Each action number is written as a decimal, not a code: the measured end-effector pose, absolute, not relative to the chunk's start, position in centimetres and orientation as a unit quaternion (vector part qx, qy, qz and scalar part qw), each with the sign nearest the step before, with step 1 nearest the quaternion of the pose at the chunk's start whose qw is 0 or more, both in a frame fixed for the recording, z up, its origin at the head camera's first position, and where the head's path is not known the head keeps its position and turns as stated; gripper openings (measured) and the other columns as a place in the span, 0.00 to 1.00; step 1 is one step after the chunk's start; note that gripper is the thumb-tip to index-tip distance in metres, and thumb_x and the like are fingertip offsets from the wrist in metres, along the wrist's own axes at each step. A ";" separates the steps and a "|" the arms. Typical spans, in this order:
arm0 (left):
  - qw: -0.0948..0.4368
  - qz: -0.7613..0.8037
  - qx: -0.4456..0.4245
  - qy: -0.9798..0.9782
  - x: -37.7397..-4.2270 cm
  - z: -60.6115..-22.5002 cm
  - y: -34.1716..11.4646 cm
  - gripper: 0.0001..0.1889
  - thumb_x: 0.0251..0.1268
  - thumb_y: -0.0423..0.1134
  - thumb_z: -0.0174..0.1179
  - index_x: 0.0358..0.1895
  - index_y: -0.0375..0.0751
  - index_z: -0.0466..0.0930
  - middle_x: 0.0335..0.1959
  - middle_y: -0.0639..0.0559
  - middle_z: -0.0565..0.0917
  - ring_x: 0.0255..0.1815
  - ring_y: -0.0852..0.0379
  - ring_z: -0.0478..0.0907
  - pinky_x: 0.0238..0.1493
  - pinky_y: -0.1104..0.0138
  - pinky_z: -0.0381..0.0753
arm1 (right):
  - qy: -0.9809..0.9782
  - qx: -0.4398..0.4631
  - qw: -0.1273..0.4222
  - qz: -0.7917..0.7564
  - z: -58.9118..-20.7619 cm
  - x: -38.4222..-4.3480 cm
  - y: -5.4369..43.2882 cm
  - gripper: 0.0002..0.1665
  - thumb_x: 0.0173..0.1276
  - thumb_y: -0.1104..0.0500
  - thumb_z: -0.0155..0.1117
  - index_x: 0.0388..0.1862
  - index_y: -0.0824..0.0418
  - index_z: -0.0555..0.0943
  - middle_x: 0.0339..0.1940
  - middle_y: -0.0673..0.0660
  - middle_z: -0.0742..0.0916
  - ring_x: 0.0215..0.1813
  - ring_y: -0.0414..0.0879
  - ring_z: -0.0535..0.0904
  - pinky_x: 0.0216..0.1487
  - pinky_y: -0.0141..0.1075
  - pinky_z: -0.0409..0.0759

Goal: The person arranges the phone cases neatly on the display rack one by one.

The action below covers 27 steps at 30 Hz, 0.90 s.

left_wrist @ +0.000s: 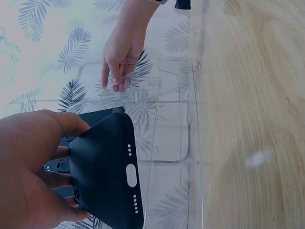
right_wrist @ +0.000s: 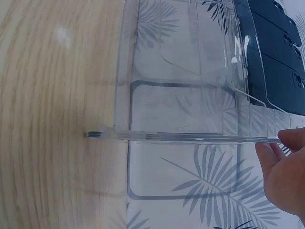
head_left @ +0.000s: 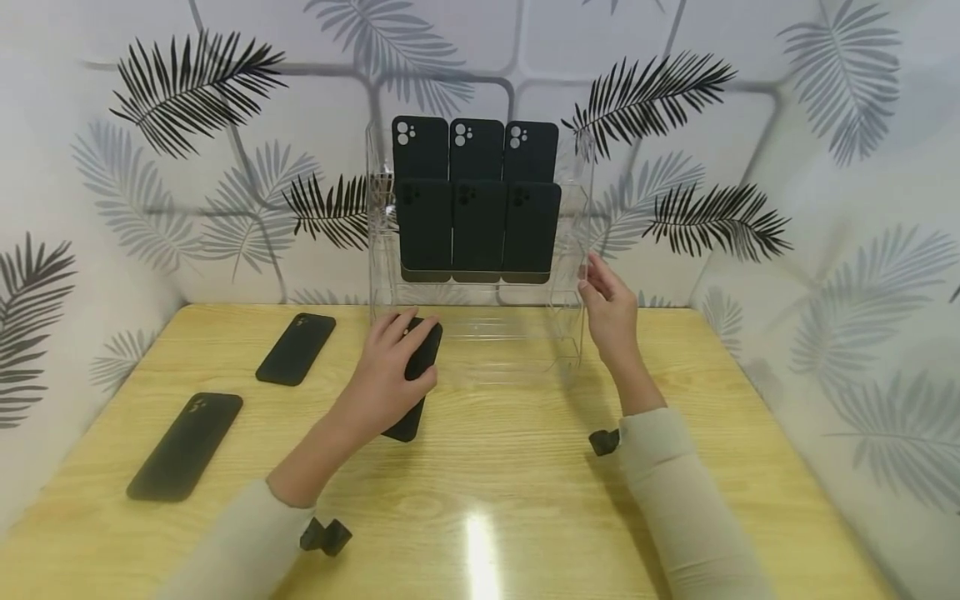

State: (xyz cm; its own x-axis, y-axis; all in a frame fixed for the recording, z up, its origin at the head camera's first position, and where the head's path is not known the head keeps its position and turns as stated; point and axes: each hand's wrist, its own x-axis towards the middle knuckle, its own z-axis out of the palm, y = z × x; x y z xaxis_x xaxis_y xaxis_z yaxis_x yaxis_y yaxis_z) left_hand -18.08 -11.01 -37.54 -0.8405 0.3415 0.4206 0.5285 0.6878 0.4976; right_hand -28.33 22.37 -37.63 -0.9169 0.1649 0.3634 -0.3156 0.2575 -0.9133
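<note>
My left hand (head_left: 386,375) grips a black phone case (head_left: 422,358) by its edges, in front of the lower left of a clear tiered display stand (head_left: 480,371). In the left wrist view the bottom edge of this phone case (left_wrist: 107,164), with its port cutout and speaker holes, faces the camera. At the stand's right side panel, my right hand (head_left: 611,312) pinches the clear edge between thumb and fingers; the right wrist view shows that hand (right_wrist: 288,171) on the panel's rim. Black phone cases stand in two rows on the upper tiers, among them a front one (head_left: 478,225).
Two more black phone cases lie on the wooden table (head_left: 495,475) at the left, one farther back (head_left: 296,348) and one nearer (head_left: 186,446). Behind the stand rises a leaf-patterned wall covering (head_left: 315,108), which also runs along both sides.
</note>
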 end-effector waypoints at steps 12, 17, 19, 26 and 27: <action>0.148 -0.316 -0.233 -0.908 -19.2 -37.1 -9.4 0.32 0.69 0.40 0.61 0.76 0.45 0.66 0.78 0.39 0.61 0.79 0.38 0.52 0.73 0.40 0.63 | -0.759 0.048 0.207 0.615 -37.7 -28.3 22.2 0.30 0.77 0.62 0.59 0.76 0.51 0.70 0.69 0.61 0.79 0.69 0.52 0.75 0.70 0.39 0.74; 0.173 -0.335 -0.238 -0.895 -20.4 -36.7 -7.8 0.31 0.69 0.39 0.60 0.76 0.45 0.67 0.78 0.39 0.61 0.78 0.36 0.53 0.73 0.39 0.62 | -0.762 0.058 0.216 0.608 -37.8 -28.2 22.0 0.30 0.78 0.59 0.59 0.76 0.50 0.70 0.68 0.61 0.80 0.69 0.51 0.76 0.68 0.40 0.76; 0.198 -0.339 -0.245 -0.886 -21.0 -36.6 -6.9 0.31 0.69 0.39 0.61 0.76 0.45 0.67 0.77 0.37 0.62 0.78 0.35 0.54 0.73 0.39 0.61 | -0.762 0.059 0.215 0.608 -37.8 -28.1 22.0 0.30 0.78 0.59 0.58 0.76 0.51 0.70 0.68 0.60 0.80 0.69 0.50 0.76 0.68 0.40 0.76; 0.312 -0.327 -0.261 -0.853 -23.5 -36.5 -3.2 0.32 0.68 0.36 0.63 0.74 0.42 0.68 0.75 0.34 0.64 0.77 0.31 0.55 0.75 0.42 0.59 | -0.760 0.056 0.215 0.611 -38.2 -28.1 22.1 0.29 0.78 0.60 0.58 0.76 0.50 0.70 0.68 0.60 0.79 0.68 0.50 0.76 0.68 0.39 0.76; 0.325 -0.327 -0.263 -0.848 -23.8 -36.5 -2.7 0.32 0.67 0.36 0.64 0.74 0.41 0.68 0.74 0.33 0.64 0.77 0.31 0.55 0.76 0.42 0.58 | -0.759 0.058 0.216 0.611 -38.2 -28.1 22.1 0.29 0.78 0.60 0.58 0.76 0.51 0.70 0.68 0.61 0.79 0.68 0.50 0.76 0.68 0.38 0.76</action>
State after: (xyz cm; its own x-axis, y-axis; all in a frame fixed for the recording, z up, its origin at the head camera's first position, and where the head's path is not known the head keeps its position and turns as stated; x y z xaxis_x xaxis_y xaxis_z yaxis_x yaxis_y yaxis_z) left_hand -23.84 -2.70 -36.47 -0.6508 0.2331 0.7226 0.6579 0.6482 0.3834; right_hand -28.07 22.08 -38.23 -0.8999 0.1771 0.3986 -0.3518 0.2456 -0.9033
